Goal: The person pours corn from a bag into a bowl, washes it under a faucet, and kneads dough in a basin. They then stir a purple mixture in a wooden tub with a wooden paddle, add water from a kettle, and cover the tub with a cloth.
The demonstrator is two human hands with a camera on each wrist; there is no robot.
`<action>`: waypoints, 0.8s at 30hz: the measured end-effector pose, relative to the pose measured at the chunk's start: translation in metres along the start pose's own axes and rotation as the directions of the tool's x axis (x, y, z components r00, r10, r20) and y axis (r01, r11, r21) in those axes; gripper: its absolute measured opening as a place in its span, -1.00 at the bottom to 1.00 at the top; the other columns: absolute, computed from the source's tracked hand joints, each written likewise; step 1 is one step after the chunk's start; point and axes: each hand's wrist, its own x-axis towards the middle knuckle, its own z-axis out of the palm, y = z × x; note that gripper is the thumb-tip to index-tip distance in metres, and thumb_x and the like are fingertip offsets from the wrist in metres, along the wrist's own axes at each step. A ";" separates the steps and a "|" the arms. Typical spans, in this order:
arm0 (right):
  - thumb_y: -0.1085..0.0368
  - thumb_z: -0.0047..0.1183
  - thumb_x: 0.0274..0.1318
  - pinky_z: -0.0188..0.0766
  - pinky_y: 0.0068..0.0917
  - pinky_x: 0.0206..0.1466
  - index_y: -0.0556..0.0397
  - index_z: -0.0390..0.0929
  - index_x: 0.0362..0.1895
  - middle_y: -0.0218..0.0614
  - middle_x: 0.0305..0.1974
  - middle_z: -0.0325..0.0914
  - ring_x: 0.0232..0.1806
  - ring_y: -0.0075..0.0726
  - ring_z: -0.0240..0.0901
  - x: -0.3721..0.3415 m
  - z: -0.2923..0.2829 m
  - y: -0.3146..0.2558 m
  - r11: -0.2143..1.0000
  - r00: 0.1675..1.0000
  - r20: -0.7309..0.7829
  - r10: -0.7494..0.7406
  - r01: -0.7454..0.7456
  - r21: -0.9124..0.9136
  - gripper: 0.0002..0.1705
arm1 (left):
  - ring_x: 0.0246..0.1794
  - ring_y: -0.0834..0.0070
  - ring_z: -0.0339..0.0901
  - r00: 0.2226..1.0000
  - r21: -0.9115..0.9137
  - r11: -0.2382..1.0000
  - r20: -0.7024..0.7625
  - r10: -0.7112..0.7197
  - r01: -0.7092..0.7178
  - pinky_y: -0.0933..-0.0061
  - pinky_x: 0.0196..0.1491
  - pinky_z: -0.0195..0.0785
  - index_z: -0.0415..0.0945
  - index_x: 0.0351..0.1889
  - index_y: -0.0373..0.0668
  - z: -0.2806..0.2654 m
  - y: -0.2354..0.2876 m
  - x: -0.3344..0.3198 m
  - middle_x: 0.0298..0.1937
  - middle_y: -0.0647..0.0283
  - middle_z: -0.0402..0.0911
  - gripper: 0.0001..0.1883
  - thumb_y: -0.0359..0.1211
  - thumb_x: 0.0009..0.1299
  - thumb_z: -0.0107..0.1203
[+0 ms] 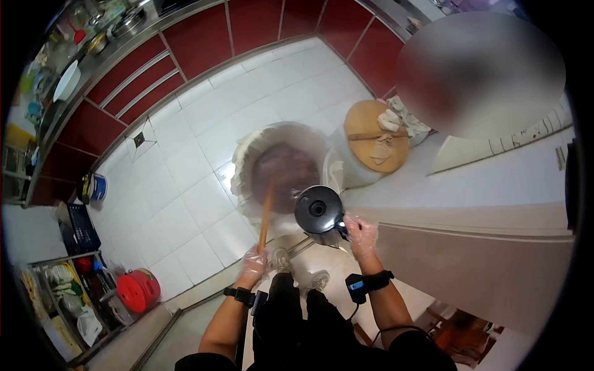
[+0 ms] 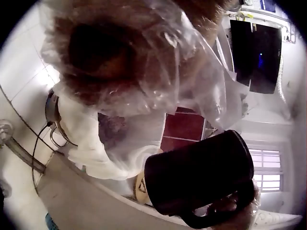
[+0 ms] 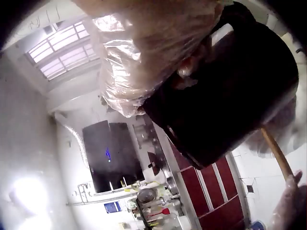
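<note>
My left hand [image 1: 253,264], in a clear plastic glove, grips a wooden stick [image 1: 266,213]. The stick's far end reaches into a tub lined with pale sheeting [image 1: 243,162]. Inside the tub lies a dark purplish-red mass [image 1: 278,167], blurred in the head view. With my right hand [image 1: 361,236], also gloved, I hold an electric kettle [image 1: 318,210] by its handle. Its dark lid faces up, and it overlaps the tub's near right rim in the head view. In the right wrist view the kettle [image 3: 235,96] looks like a dark silhouette beside the stick [image 3: 278,153].
Right behind the tub stands another container under a round wooden lid [image 1: 365,120], with white cloths [image 1: 391,120] on it. Red cabinets [image 1: 198,40] line the back. On the left are a red bucket [image 1: 138,290] and a loaded rack [image 1: 102,297]. White tiles cover the floor.
</note>
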 end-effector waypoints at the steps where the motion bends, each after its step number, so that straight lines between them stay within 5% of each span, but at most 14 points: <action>1: 0.07 0.08 -0.01 0.34 -0.42 -0.35 0.18 0.58 -0.39 -0.20 -0.56 0.51 -0.49 -0.40 0.39 0.000 0.003 -0.006 1.000 1.000 -0.018 0.003 -0.002 0.020 -0.63 | -0.68 0.66 0.17 1.000 -0.019 1.000 0.010 0.004 -0.004 0.59 -0.62 0.15 0.32 -0.25 -0.17 0.000 0.004 -0.003 -0.62 0.43 0.24 -0.79 -0.23 0.35 -0.09; 5: 0.02 0.10 -0.03 0.28 -0.40 -0.48 0.25 0.52 -0.51 -0.29 -0.66 0.42 -0.58 -0.44 0.29 -0.005 0.000 0.010 0.922 0.963 -0.004 0.270 -0.257 0.289 -0.55 | -0.69 0.66 0.17 0.999 -0.071 0.997 0.012 -0.036 0.037 0.60 -0.63 0.14 0.32 -0.26 -0.16 -0.005 0.015 -0.011 -0.65 0.43 0.22 -0.79 -0.23 0.33 -0.02; 8: 0.12 0.11 0.00 0.12 -0.65 -0.67 0.05 0.39 -0.69 -0.50 -0.71 0.27 -0.72 -0.63 0.17 -0.016 -0.004 0.020 0.820 0.926 -0.114 0.361 -0.257 0.512 -0.64 | -0.74 0.67 0.11 0.997 -0.229 0.971 0.014 -0.072 0.073 0.63 -0.68 0.05 0.32 -0.32 -0.11 -0.007 0.018 -0.014 -0.69 0.47 0.18 -0.82 -0.27 0.28 0.06; 11: 0.16 0.12 0.00 0.10 -0.67 -0.69 0.00 0.34 -0.73 -0.52 -0.72 0.24 -0.74 -0.64 0.14 -0.020 -0.012 0.039 0.872 0.931 -0.211 0.299 -0.177 0.456 -0.63 | -0.76 0.68 0.08 0.993 -0.321 0.940 0.031 -0.111 0.115 0.64 -0.71 0.00 0.31 -0.33 -0.10 -0.005 0.025 -0.020 -0.70 0.49 0.15 -0.82 -0.30 0.26 0.09; 14: 0.05 0.10 0.00 0.20 -0.54 -0.58 0.27 0.54 -0.43 -0.37 -0.63 0.40 -0.63 -0.59 0.22 -0.023 -0.030 0.034 0.912 0.957 -0.201 0.211 -0.118 0.394 -0.56 | -0.76 0.67 0.10 0.989 -0.348 0.926 0.046 -0.140 0.147 0.63 -0.71 0.02 0.30 -0.34 -0.09 -0.002 0.045 -0.035 -0.70 0.47 0.16 -0.82 -0.28 0.26 0.08; 17: 0.05 0.11 -0.02 0.25 -0.49 -0.55 0.31 0.54 -0.36 -0.34 -0.58 0.44 -0.61 -0.53 0.26 -0.018 -0.040 -0.002 0.901 0.974 -0.150 0.170 -0.092 0.423 -0.54 | -0.76 0.66 0.11 0.990 -0.329 0.934 0.038 -0.133 0.138 0.63 -0.71 0.04 0.30 -0.35 -0.09 -0.001 0.057 -0.041 -0.70 0.45 0.17 -0.81 -0.26 0.26 0.07; 21: -0.11 0.07 -0.03 0.33 -0.32 -0.43 0.37 0.51 -0.30 -0.12 -0.48 0.54 -0.60 -0.21 0.35 0.011 -0.028 -0.013 0.976 0.983 -0.078 0.165 -0.151 0.156 -0.36 | -0.76 0.66 0.14 0.994 -0.314 0.943 0.038 -0.104 0.111 0.60 -0.72 0.05 0.30 -0.33 -0.13 0.001 0.061 -0.041 -0.69 0.45 0.18 -0.83 -0.27 0.30 0.00; 24: -0.22 0.03 -0.10 0.30 -0.21 -0.32 0.29 0.55 -0.44 0.03 -0.58 0.48 -0.49 -0.09 0.45 0.040 0.009 0.012 0.969 0.964 -0.228 0.136 -0.081 0.232 -0.31 | -0.75 0.66 0.14 0.996 -0.288 0.954 0.041 -0.079 0.088 0.60 -0.70 0.06 0.30 -0.33 -0.14 0.002 0.063 -0.044 -0.69 0.45 0.17 -0.83 -0.26 0.32 -0.02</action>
